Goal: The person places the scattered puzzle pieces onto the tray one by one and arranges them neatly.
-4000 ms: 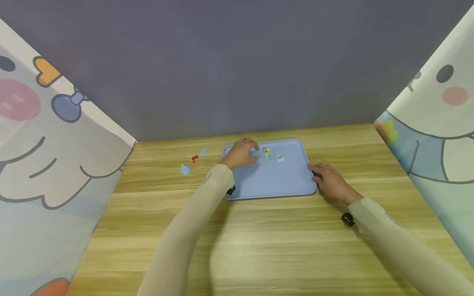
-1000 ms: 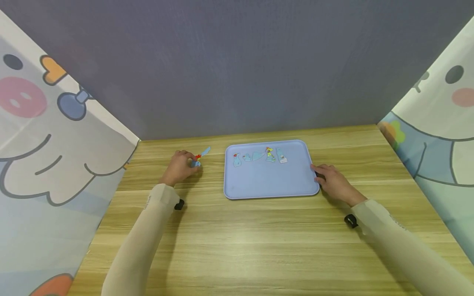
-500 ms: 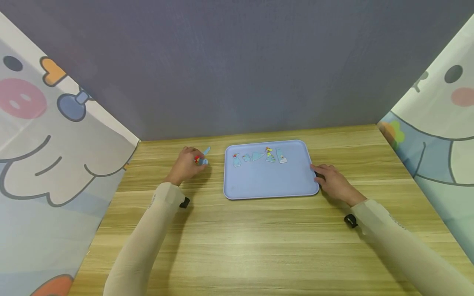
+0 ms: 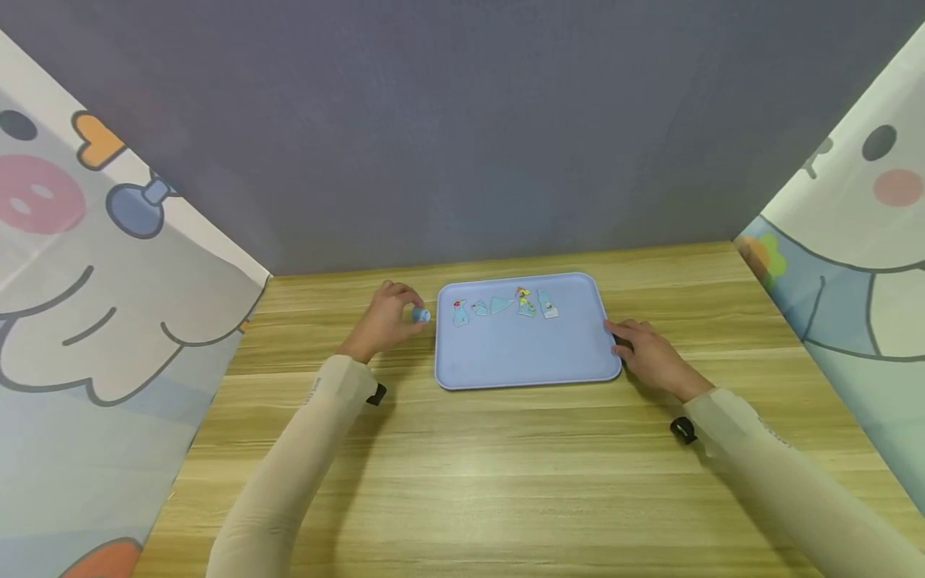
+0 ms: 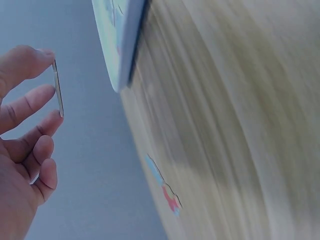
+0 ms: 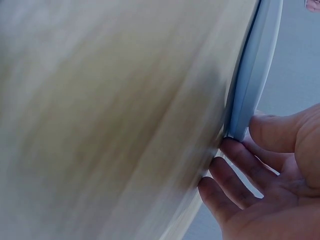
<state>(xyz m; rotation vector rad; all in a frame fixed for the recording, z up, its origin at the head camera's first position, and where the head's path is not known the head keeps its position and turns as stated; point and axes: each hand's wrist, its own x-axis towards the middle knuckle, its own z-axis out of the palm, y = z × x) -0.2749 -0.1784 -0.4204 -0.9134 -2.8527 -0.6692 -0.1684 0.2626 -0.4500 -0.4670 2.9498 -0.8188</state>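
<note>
Right hand (image 4: 654,359) gripping the right edge of the tray (image 4: 516,357), left hand (image 4: 381,323) pinching a blue piece (image 4: 421,315) just outside the left edge.

If that thin pinch slips, the piece could drop onto the table (image 4: 506,474). It was farther left half a second ago; five other pieces (image 4: 500,305) line the tray's far edge, as then.

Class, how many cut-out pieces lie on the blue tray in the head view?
5, in a row along the tray's far half: leftmost piece, second piece, third piece, fourth piece and rightmost piece. None on it looks hidden.
</note>
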